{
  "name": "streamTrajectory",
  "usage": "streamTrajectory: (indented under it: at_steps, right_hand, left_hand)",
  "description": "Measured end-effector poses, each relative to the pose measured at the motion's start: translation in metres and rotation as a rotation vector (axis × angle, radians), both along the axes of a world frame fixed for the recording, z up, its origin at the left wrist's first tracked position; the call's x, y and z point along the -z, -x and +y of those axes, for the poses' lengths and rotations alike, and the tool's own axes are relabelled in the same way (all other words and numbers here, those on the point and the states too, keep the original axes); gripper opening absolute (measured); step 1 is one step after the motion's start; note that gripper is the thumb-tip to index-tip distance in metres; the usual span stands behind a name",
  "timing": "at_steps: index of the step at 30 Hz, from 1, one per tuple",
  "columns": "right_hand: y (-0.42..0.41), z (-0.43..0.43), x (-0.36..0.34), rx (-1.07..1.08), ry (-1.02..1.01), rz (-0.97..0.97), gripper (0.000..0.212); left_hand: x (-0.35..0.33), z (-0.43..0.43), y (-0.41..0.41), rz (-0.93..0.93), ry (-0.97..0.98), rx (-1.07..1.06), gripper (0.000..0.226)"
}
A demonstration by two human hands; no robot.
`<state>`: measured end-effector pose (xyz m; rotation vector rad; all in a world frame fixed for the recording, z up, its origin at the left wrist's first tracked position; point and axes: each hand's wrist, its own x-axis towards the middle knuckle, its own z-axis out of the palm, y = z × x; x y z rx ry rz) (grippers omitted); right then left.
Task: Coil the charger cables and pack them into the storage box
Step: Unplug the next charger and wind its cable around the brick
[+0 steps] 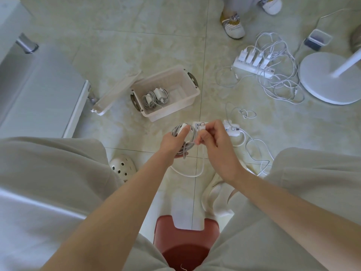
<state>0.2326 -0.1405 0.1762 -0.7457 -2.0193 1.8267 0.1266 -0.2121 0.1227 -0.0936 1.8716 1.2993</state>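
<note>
Here the left hand (173, 139) is closed around a coiled grey charger cable (187, 137), thumb pressed on the white adapter at the top of the bundle. The right hand (214, 141) pinches the cable's free end, its small connector (203, 126) held between thumb and fingertips just beside the coil. A slack loop of white cord (195, 174) hangs below both hands (which cable it belongs to I cannot tell).

Behind the hands, on the tiled floor (156, 45), lies a white power strip (232, 129) partly hidden by the fingers. Farther back and to the left stands the open storage box (193, 94), pale pink, with two coiled chargers (156, 96) lying in its left part. Its lid (115, 94) leans against the box's left side.

To the far right a second power strip (254, 65) carries a row of plugged-in white adapters, their cables (279, 75) tangled loosely beside the round base of a fan (328, 79). A red stool (185, 245) shows between the person's knees.
</note>
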Motion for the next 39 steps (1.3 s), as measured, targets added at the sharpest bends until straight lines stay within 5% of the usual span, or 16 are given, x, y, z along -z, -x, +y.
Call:
streamTrajectory:
  at_steps: [7,13,16,19,22,24,30,34,39]
  right_hand:
    - [0.011,0.024,0.0,0.385,0.357,-0.009,0.02]
    - [0.009,0.053,0.029,0.47,0.847,-0.332,0.027]
    - [0.009,0.046,0.034,0.412,0.837,-0.451,0.028]
    - [0.006,0.035,0.032,0.179,0.588,-0.549,0.025]
    - [0.005,0.034,0.027,-0.012,0.229,-0.459,0.024]
    - [0.004,0.035,0.022,-0.026,0.169,-0.377,0.017]
    - [0.001,0.033,0.021,-0.132,0.493,-0.197,0.026]
    - [0.003,0.029,0.021,0.088,0.823,-0.083,0.023]
    - [0.006,0.017,0.021,0.286,0.911,-0.088,0.03]
  left_hand:
    - [-0.002,0.003,0.007,0.068,-0.007,-0.131,0.033]
    - [-0.005,0.002,-0.006,0.164,-0.019,-0.098,0.047]
    - [-0.007,0.003,-0.009,0.233,-0.079,0.018,0.046]
    - [-0.018,0.007,-0.005,0.262,-0.131,0.088,0.041]
    - [-0.026,0.011,-0.007,0.199,-0.189,0.156,0.023]
    - [-0.027,0.013,-0.009,0.135,-0.215,0.151,0.024]
    - [-0.032,0.002,-0.005,-0.098,-0.237,0.146,0.04]
    - [-0.035,0.0,-0.007,-0.165,-0.277,0.185,0.044]
    - [-0.035,0.006,-0.014,-0.131,-0.154,0.07,0.035]
